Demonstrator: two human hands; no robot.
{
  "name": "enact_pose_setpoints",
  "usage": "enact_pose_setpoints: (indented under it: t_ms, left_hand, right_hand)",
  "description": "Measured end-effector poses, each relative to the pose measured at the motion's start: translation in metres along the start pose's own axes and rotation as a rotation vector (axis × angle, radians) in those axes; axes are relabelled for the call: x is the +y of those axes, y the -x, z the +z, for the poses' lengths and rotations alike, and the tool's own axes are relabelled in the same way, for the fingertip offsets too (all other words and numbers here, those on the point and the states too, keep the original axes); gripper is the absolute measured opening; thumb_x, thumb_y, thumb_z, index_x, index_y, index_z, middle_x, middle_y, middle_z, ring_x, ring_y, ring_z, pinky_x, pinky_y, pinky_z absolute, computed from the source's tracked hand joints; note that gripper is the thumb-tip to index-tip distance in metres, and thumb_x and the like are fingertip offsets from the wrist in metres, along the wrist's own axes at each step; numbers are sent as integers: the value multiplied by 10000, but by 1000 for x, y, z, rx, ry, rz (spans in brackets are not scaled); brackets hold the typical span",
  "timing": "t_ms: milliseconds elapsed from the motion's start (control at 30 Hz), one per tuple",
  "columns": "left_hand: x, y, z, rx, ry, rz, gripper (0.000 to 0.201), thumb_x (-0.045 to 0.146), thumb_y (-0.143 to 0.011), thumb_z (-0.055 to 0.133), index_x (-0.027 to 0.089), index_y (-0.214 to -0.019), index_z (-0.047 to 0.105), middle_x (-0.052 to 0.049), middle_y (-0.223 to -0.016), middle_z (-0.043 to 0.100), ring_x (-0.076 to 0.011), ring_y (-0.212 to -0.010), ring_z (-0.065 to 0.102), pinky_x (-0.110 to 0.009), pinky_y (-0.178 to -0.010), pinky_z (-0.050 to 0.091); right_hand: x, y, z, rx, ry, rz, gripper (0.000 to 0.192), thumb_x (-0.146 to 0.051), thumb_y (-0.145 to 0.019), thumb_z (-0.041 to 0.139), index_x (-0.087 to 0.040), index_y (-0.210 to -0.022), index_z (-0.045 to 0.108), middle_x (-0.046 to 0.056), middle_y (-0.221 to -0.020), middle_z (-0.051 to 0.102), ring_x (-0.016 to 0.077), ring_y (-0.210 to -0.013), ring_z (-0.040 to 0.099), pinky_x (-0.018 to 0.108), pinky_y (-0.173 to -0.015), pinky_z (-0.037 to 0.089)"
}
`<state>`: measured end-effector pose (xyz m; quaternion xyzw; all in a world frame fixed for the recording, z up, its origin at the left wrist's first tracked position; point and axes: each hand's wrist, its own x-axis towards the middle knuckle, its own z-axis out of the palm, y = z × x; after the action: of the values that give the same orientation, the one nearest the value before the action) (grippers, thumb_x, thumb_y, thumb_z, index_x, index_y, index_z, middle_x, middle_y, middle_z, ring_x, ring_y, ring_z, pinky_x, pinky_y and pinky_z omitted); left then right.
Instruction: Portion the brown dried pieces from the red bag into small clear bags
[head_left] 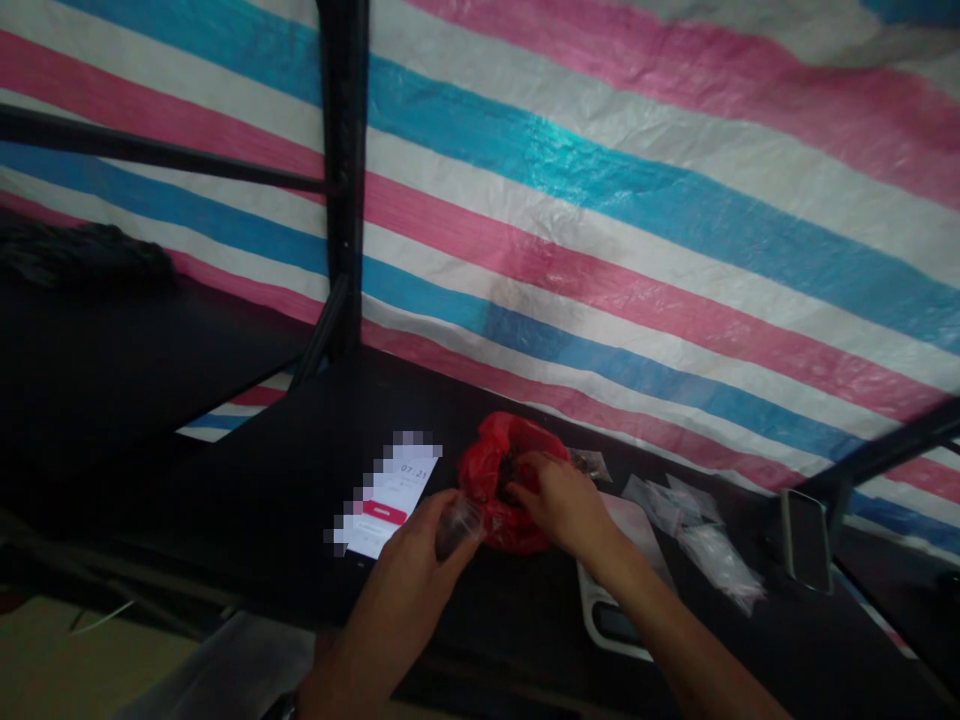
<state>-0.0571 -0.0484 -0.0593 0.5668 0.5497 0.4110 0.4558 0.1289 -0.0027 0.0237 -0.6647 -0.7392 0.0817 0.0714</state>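
Note:
A red plastic bag stands with its mouth open on the black shelf, holding small dark pieces too blurred to name. My right hand reaches into its mouth from the right, fingers curled down among the pieces; what the fingertips grip is hidden. Just left of the red bag, my left hand is closed around a small clear plastic bag near the red rim. Beneath my right forearm lies a white digital scale, partly covered by the arm.
A lit phone lies left of my left hand. Several clear zip bags are right of the scale, and a small filled packet lies behind it. Another phone sits far right. A black upright post stands before striped sheeting.

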Motion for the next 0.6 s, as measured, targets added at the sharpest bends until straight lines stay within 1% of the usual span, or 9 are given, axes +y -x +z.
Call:
enact_pose_setpoints:
  t_ms: [67, 100, 233, 333, 400, 500, 600]
  left_hand:
    - [-3, -3, -1, -3, -82, 30, 419, 413, -900, 619, 218, -1269, 659, -119, -1245, 753, -331, -1146, 715, -492, -1033, 525]
    - [-3, -3, 0, -10, -113, 53, 391, 392, -911, 604, 216, -1255, 667, -121, -1230, 755, -332, -1131, 718, -498, -1024, 526]
    - [-7, -6, 7, -11, -191, 157, 342, 339, -961, 549, 204, -1250, 671, -139, -1219, 750, -333, -1101, 721, -513, -989, 542]
    - [-12, -11, 11, 17, -226, 228, 329, 325, -985, 534, 203, -1263, 663, -147, -1237, 746, -332, -1129, 718, -509, -992, 553]
    - [-14, -14, 12, 36, -252, 269, 322, 312, -992, 533, 200, -1265, 661, -150, -1241, 747, -331, -1155, 715, -505, -1017, 551]
    - [-17, -17, 14, 60, -302, 288, 323, 267, -982, 528, 182, -1261, 667, -161, -1236, 752, -340, -1174, 710, -510, -1039, 549]
    - [-19, -19, 15, 74, -341, 300, 340, 254, -981, 504, 155, -1260, 671, -180, -1233, 752, -357, -1174, 706, -536, -1042, 547]
  right_hand:
    - [2, -3, 5, -15, 7, 5, 316, -234, -940, 729, -165, -1247, 713, 176, -1314, 747, 330, -1179, 730, 386, -950, 527]
    - [3, -4, 7, -13, -6, -5, 316, -210, -929, 732, -166, -1241, 707, 170, -1310, 748, 326, -1189, 726, 385, -962, 525]
    - [6, -3, 11, 10, -87, -65, 287, -133, -912, 721, -194, -1190, 685, 93, -1184, 790, 257, -1122, 746, 344, -962, 531]
    - [9, 5, 9, 141, -141, -212, 270, -92, -909, 703, -202, -1155, 689, 87, -1185, 778, 262, -1139, 719, 410, -1025, 515]
    - [11, 13, 6, 200, -134, -341, 308, -68, -918, 682, -219, -1186, 694, 85, -1225, 764, 272, -1175, 690, 462, -1062, 495]
    - [10, 21, 3, 168, -52, -462, 344, -72, -962, 647, -236, -1262, 689, 85, -1280, 749, 284, -1213, 658, 479, -1066, 495]
    - [7, 22, 5, 141, 18, -510, 347, -89, -1003, 612, -212, -1321, 674, 101, -1317, 737, 292, -1229, 644, 483, -1082, 495]
